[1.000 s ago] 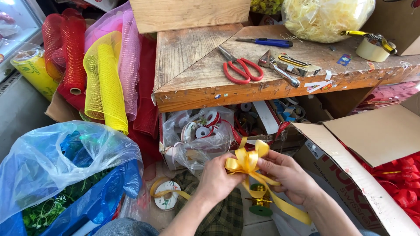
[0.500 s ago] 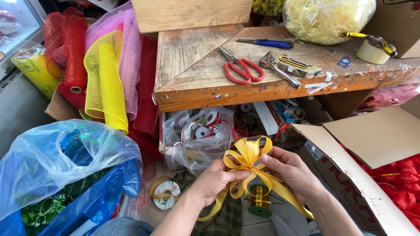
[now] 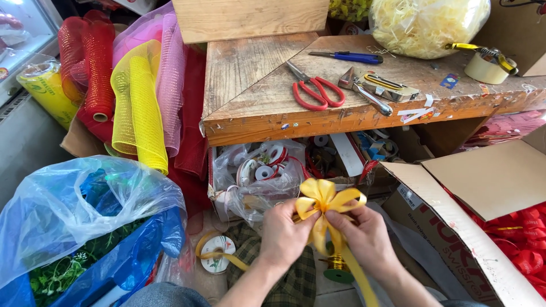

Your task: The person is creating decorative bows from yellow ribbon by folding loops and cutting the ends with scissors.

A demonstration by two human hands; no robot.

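Fingers (image 3: 310, 219) of both hands pinch shut on the yellow ribbon bow (image 3: 324, 199) at its centre knot, thumbs and forefingers meeting just under the loops. Left hand (image 3: 282, 236) grips from the bow's left, right hand (image 3: 364, 239) from its right; both touch the knot, neither clearly nearer. Bow sits directly above the fingertips, loops fanned up and outward toward the worktop (image 3: 250, 108) edge, well below and in front of it. Widest spread of the loops runs left-right, across the gap between the two hands. Ribbon tail (image 3: 355, 273) hangs off the knot, long axis running down and slightly right, passing under the right hand toward the bottom edge of view. So bow faces up and away from the person, tail points back toward them.

Relative to the bow: green spool of gold wire (image 3: 338, 270) just below, partly hidden by the tail; white ribbon reel (image 3: 218, 250) down-left; clear bag of ribbon spools (image 3: 259, 170) just up-left, under the worktop; open cardboard box (image 3: 483, 187) to the right, with red bows (image 3: 526, 239) inside; blue plastic bag (image 3: 85, 222) far left. Red scissors (image 3: 313, 91) lie on the worktop, well above the bow.
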